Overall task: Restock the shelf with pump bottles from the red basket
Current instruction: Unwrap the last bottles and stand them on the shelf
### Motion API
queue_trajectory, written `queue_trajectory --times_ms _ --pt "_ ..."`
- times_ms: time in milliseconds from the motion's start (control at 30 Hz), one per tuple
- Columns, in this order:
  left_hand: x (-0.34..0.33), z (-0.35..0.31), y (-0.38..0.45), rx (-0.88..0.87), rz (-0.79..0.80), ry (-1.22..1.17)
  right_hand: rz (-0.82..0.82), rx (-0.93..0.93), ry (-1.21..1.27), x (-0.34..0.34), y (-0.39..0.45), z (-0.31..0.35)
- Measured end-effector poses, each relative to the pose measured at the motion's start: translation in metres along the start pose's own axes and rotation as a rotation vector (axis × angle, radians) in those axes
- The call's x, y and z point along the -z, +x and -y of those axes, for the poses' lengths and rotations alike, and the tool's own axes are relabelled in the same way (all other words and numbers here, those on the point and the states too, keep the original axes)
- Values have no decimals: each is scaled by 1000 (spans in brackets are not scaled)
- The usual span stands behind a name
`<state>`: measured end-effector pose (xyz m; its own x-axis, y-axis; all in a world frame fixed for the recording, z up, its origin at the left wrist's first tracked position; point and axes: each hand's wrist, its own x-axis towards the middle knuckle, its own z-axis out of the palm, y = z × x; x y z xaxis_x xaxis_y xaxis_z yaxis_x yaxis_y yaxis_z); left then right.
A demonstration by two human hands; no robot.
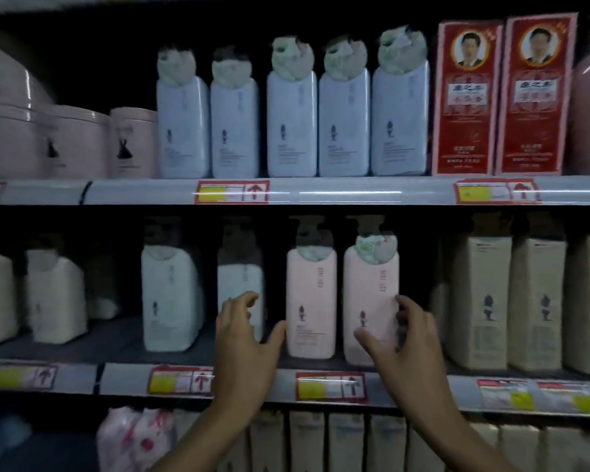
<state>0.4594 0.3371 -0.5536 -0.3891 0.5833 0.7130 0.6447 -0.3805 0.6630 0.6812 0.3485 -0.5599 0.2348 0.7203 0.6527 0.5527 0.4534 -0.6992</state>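
Note:
Two pink pump bottles stand side by side on the middle shelf (123, 345). My right hand (409, 338) holds the right pink bottle (370, 298) near its base, thumb on the front and fingers round its right edge. My left hand (246, 332) is spread open in front of a white bottle (241, 284), its thumb touching the left edge of the other pink bottle (310, 294). Another white pump bottle (169, 294) stands further left. The red basket is not in view.
Several pale blue pump bottles (292, 124) line the upper shelf, with pink tubs (79, 141) to the left and red boxes (467, 97) to the right. Beige cartons (481, 301) stand right of the pink bottles. Price tags run along the shelf rails.

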Motion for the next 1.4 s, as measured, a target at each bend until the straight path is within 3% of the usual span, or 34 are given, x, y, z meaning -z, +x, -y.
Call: queue_trajectory --times_ms 200,367,1067,1133,1267,1333,1400 --pt "-32 2 12 133 259 -150 -112 -114 46 -21 5 -7" --pt "-49 -2 10 158 249 -230 -106 -68 59 -24 10 -11" --pt "-43 -5 4 139 285 -84 -35 -187 11 -30 19 -6" --pt "-34 -5 4 169 273 -100 -97 -198 -6 -26 11 4" --pt "8 13 20 71 67 -87 -333 296 -75 -33 -14 25" --pt "36 30 36 16 -58 -27 -255 500 -15 -49 -27 48" --pt "62 51 52 2 -173 59 -102 586 54 -71 -36 71"
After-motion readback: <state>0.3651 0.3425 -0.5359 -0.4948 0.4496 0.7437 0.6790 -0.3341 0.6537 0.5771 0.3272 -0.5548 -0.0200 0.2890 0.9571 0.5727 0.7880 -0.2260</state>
